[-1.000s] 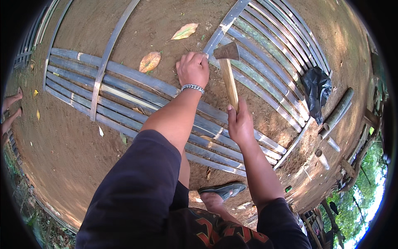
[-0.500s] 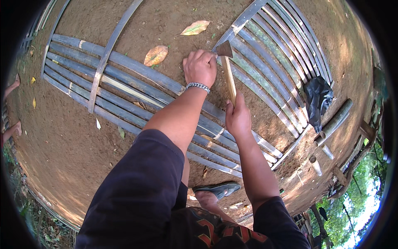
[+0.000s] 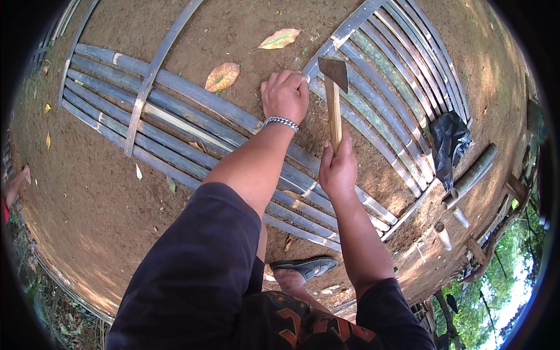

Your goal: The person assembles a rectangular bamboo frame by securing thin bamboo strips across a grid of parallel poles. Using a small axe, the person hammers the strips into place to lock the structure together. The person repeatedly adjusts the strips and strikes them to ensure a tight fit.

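Note:
My right hand (image 3: 338,172) grips the lower part of a small hatchet's pale wooden handle (image 3: 333,116). The dark metal hatchet head (image 3: 334,72) is raised just right of the corner of a bamboo slat panel (image 3: 373,87). At that corner my left hand (image 3: 284,96) is closed, with thumb and forefinger pinched against the end of the panel's crosspiece (image 3: 347,30). Whatever sits between those fingertips is too small or hidden to name. A chain bracelet (image 3: 280,121) circles my left wrist.
A second bamboo slat panel (image 3: 192,96) lies beneath my forearms, with a crosspiece (image 3: 143,96) over it. A black plastic bag (image 3: 449,143) rests on the right panel. Cut bamboo tubes (image 3: 473,175) lie beyond it. Dry leaves (image 3: 222,77) dot the dirt. Another person's foot (image 3: 22,176) shows at far left.
The hatchet head has moved right, away from the panel's corner and my left fingertips, its blade turning. My left hand stays almost in place. At far left, the other person's feet have shifted.

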{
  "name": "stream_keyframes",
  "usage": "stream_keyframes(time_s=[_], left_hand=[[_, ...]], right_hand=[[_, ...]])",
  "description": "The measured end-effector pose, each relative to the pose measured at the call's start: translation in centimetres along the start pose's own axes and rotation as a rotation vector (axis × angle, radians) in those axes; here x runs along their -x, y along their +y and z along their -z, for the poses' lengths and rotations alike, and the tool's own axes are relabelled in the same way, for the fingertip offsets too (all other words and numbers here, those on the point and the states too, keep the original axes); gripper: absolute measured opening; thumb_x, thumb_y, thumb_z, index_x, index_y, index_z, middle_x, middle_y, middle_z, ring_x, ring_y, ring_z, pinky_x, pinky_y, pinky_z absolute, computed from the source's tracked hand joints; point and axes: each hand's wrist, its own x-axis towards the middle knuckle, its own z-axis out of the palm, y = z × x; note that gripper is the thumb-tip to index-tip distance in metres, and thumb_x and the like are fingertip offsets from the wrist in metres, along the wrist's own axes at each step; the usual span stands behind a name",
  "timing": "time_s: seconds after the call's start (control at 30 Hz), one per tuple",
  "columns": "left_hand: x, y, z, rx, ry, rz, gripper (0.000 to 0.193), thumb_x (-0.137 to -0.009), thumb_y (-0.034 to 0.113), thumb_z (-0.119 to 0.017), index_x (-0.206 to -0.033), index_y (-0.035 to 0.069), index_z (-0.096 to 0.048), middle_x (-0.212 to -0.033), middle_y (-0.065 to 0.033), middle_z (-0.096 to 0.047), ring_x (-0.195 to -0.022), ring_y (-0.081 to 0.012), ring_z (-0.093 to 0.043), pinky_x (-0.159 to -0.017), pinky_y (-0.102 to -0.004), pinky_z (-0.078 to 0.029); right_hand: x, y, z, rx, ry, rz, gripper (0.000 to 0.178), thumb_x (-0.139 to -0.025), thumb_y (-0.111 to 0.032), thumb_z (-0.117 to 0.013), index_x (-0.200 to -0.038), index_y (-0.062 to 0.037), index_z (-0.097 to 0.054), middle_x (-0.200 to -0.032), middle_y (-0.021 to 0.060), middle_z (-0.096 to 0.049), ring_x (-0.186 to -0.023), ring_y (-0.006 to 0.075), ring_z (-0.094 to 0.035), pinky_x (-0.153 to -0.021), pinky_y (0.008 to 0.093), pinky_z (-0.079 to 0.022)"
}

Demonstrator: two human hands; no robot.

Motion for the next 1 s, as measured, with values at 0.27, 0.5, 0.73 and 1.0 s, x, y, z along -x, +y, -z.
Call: stream_keyframes(time_s=[0.27, 0.5, 0.73, 1.0], left_hand=[[0.1, -0.2, 0.0, -0.022, -0.006, 0.0, 0.002, -0.085, 0.017, -0.073, -0.086, 0.016, -0.075, -0.101, 0.0016, -0.074, -0.098, -0.0236, -0.066, -0.087, -0.0407, -0.047], [-0.2, 0.1, 0.1, -0.035, -0.025, 0.008, 0.003, -0.085, 0.015, -0.073, -0.087, 0.015, -0.074, -0.102, 0.0018, -0.074, -0.099, -0.0237, -0.066, -0.088, -0.041, -0.047], [0.0, 0.0, 0.2, -0.042, -0.054, 0.028, 0.002, -0.086, 0.016, -0.072, -0.087, 0.015, -0.074, -0.103, 0.0016, -0.074, -0.101, -0.0239, -0.066, -0.089, -0.0419, -0.047], [0.1, -0.1, 0.1, 0.022, -0.026, 0.016, 0.004, -0.086, 0.015, -0.071, -0.089, 0.013, -0.073, -0.105, -0.0004, -0.074, -0.104, -0.0257, -0.065, -0.092, -0.0434, -0.047]], right_hand=[[-0.1, 0.6, -0.2, 0.0, -0.02, -0.021, 0.054, -0.098, -0.01, -0.061, -0.148, -0.0025, -0.044, -0.104, 0.0308, -0.069, -0.084, 0.0498, -0.069, -0.073, 0.0566, -0.054], [-0.1, 1.0, -0.6, 0.034, -0.037, -0.032, 0.054, -0.098, -0.009, -0.06, -0.149, -0.005, -0.044, -0.1, 0.0309, -0.069, -0.083, 0.0495, -0.069, -0.072, 0.0563, -0.055], [-1.0, 2.1, -0.7, 0.0, -0.078, -0.135, 0.056, -0.097, -0.008, -0.06, -0.15, -0.0026, -0.041, -0.102, 0.0326, -0.069, -0.087, 0.0498, -0.069, -0.074, 0.0563, -0.055], [-2.8, 3.0, 0.1, -0.432, 0.238, -0.207, 0.05, -0.103, -0.014, -0.058, -0.147, 0.0032, -0.041, -0.108, 0.024, -0.067, -0.091, 0.0361, -0.069, -0.082, 0.0443, -0.054]])
